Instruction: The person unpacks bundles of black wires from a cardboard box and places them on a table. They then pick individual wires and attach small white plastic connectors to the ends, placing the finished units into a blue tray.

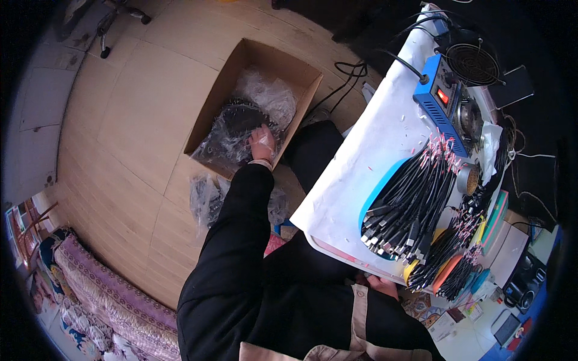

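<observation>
My left hand point(262, 144) reaches down into an open cardboard box point(211, 99) on the floor. Its fingers curl onto a crinkled clear plastic bag point(232, 135); a dark mass of small parts shows through the film, too unclear to name. Low in the picture, my right hand point(384, 286) rests by the near edge of the white-covered table point(337, 192). The table edge and my sleeve hide most of its fingers. On the table above it lies a large bundle of black USB cables point(415, 198) with pinkish wire ends, in a blue holder point(373, 192).
A blue box-shaped device point(442, 102) with a lit red switch stands at the table's far end, beside a round tin point(467, 179). More cable bundles point(430, 265) sit in yellow and orange holders. Loose plastic bags point(205, 198) lie below the box. A patterned-cloth-covered seat point(111, 283) is at lower left.
</observation>
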`<state>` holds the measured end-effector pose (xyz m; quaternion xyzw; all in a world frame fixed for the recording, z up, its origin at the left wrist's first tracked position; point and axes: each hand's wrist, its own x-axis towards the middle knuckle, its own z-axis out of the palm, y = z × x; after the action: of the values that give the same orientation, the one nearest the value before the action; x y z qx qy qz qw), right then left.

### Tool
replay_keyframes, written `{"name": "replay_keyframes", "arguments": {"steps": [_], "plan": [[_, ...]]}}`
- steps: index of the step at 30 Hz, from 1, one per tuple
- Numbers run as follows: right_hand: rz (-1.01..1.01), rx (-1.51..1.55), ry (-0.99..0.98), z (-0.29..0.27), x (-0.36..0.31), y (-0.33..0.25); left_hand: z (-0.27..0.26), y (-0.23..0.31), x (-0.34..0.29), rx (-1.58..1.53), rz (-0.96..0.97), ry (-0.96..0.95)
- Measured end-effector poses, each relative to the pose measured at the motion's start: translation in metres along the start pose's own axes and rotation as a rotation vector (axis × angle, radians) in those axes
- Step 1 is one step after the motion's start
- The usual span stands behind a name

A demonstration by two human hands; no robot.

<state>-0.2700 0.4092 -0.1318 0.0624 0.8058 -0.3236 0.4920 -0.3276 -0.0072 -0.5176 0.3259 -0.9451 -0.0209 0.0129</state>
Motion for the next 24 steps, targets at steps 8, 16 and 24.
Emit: {"name": "replay_keyframes", "arguments": {"steps": [8,16,24], "plan": [[-0.042,0.250,-0.125,-0.001,0.004,0.002,-0.007,-0.026,0.000,-0.357,0.031,0.052],[-0.009,0.366,-0.137,0.000,0.003,0.004,-0.050,-0.061,0.020,-0.695,-0.039,-0.292],[-0.019,0.449,-0.118,0.006,0.003,-0.001,-0.096,-0.109,0.050,-1.163,-0.236,-0.145]]}}
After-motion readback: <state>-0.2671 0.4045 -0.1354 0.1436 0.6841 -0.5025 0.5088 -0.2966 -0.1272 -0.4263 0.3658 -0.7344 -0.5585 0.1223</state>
